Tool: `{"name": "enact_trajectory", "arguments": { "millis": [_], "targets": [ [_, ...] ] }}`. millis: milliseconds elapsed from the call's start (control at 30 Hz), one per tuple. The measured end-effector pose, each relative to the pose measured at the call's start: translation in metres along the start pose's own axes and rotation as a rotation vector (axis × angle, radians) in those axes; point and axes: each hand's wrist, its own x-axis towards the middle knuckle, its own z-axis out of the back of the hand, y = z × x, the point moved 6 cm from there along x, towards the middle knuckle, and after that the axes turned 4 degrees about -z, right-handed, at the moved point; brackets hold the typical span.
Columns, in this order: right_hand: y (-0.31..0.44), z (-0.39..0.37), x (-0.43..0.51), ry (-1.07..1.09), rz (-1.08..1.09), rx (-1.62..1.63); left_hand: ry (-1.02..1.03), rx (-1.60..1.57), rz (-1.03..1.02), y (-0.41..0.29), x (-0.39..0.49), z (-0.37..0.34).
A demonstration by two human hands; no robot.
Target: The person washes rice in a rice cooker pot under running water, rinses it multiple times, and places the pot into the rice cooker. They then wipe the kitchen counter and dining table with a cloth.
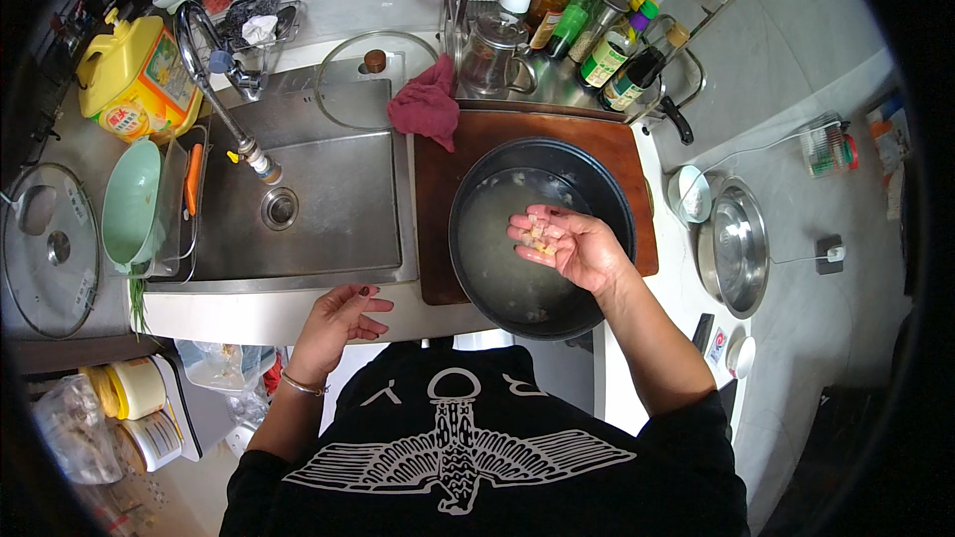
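My right hand [578, 242] is palm up above a deep black pot [462, 268], with small pale, wet pieces of food [542, 235] lying on its palm and fingers. Cloudy water [496, 246] fills part of the pot, and more pale bits show in it. The pot rests on a brown wooden cutting board [440, 231] to the right of the sink. My left hand [343, 324] holds nothing; its fingers are apart, near the counter's front edge, below the sink.
Left of the board is a steel sink [336, 201] with a faucet [224, 104]. A glass lid [328, 82] and a red cloth [425, 104] lie behind. Bottles [578, 15] stand on a rack. To the right are a steel basin [735, 246] and a small bowl [690, 194].
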Motion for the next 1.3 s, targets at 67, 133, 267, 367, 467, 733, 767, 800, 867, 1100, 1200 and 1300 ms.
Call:
{"name": "enact_trajectory", "arguments": {
  "millis": [67,133,267,367,467,733,767,800,867,1100,1200,1300],
  "targets": [
    [0.0008,0.0002,-0.0004,-0.001,-0.002,0.028,0.006,0.002,0.003,0.0003,0.0005,-0.0004],
    [0.0013,0.0004,-0.0010,-0.007,-0.007,0.040,0.010,0.005,0.003,0.0000,0.0011,-0.0007],
    [0.0014,0.0013,-0.0016,-0.018,-0.008,0.050,0.014,0.015,0.000,-0.0015,0.0021,-0.0015],
    [0.0023,0.0027,-0.0011,-0.021,0.019,0.012,0.005,0.027,-0.003,-0.0024,0.0024,-0.0020],
    [0.0012,0.0042,-0.0006,-0.013,0.009,0.026,0.002,0.024,-0.003,-0.0026,0.0026,-0.0026],
    [0.0005,0.0038,-0.0040,-0.005,0.007,0.027,-0.001,0.023,-0.003,-0.0001,0.0024,-0.0023],
    [0.0009,0.0043,-0.0044,-0.016,0.016,0.013,0.001,0.018,-0.003,0.0002,0.0022,-0.0022],
    [0.0006,0.0042,-0.0047,-0.012,0.012,0.028,0.003,0.013,-0.003,0.0005,0.0020,-0.0021],
    [0.0009,0.0054,-0.0050,-0.017,0.017,0.034,0.002,0.008,-0.005,0.0008,0.0014,-0.0018],
    [-0.0006,-0.0001,-0.0053,0.138,0.034,0.057,-0.005,0.010,0.000,0.0031,-0.0001,-0.0015],
    [-0.0018,-0.0024,-0.0058,0.145,0.065,0.015,0.001,0.001,0.000,0.0042,-0.0001,-0.0009],
    [-0.0043,-0.0032,-0.0060,0.103,0.052,-0.028,0.003,-0.009,-0.008,0.0050,0.0001,0.0004]
  ]
}}
